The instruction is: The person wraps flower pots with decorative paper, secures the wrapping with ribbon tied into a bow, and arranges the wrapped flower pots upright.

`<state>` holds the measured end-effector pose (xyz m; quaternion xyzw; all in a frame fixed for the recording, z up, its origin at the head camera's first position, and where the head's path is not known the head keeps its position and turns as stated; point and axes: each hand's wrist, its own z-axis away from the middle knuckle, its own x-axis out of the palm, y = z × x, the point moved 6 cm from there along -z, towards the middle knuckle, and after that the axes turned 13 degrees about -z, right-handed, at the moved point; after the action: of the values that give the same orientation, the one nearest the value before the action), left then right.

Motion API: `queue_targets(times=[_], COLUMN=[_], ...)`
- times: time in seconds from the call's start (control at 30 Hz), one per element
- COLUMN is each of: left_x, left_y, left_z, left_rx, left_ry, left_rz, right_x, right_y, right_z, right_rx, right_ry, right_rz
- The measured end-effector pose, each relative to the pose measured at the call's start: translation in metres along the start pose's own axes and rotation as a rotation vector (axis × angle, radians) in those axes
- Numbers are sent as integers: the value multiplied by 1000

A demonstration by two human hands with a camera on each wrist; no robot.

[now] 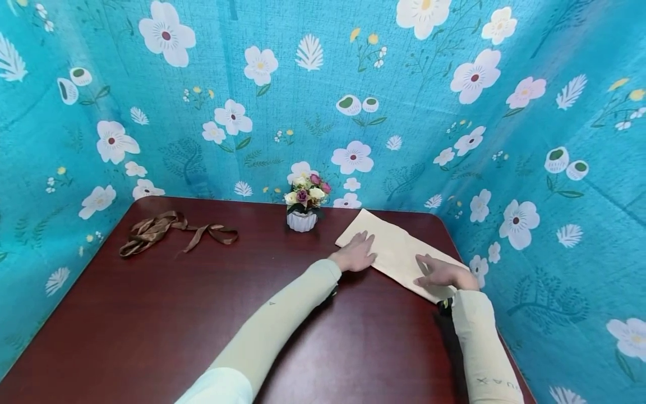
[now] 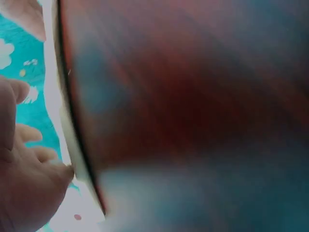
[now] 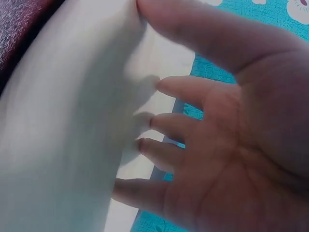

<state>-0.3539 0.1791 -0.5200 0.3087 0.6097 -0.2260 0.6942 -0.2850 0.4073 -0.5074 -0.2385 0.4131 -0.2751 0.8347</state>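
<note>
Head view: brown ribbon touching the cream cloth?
No, the brown ribbon lies well left of the cream cloth, with the potted flowers between.

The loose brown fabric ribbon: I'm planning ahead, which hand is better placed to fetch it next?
Left, probably: the left hand is nearer the ribbon; the right hand is farther away, at the flat rectangular cream cloth.

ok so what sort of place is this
Probably a curtained-off tabletop workspace indoors: a dark red table with blue floral hangings on three sides, and a small pot of flowers near its far edge.

Wide gap from ribbon (image 1: 151,227) to flowerpot (image 1: 302,221), narrow one to cloth (image 1: 396,247)
</note>
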Motion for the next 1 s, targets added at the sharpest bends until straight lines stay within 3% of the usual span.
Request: queue_targets(times=[0.13, 0.23, 0.33, 0.47, 0.6, 0.67, 0.73, 0.9, 1.0], left_x=[21, 34, 31, 16, 9, 8, 16, 21, 12], left_y=[-3, -8, -7, -4, -9, -12, -19, -33, -37], left_z=[-8, -11, -5, 9, 16, 17, 12, 11, 20], left_rx=[-141, -171, -154, -141, -149, -152, -151, -121, -97], left_ry=[-121, -174, -204, -224, -227, -233, -226, -251, -277], left_rz=[7, -6, -15, -35, -75, -85, -87, -25, 1], right_x=[4, 8, 14, 22, 31, 37, 43, 60, 72], right_y=[-4, -6, -11, -20, -30, -34, -39, -53, -63], right_z=[-1, 1, 1, -1, -1, 0, 1, 4, 10], right_rx=[-7, 4, -14, -55, -22, -3, 12, 22, 45], right_ry=[0, 10, 11, 9, 12, 11, 11, 23, 33], right_rz=[31, 67, 101, 165, 199, 217, 241, 329, 370])
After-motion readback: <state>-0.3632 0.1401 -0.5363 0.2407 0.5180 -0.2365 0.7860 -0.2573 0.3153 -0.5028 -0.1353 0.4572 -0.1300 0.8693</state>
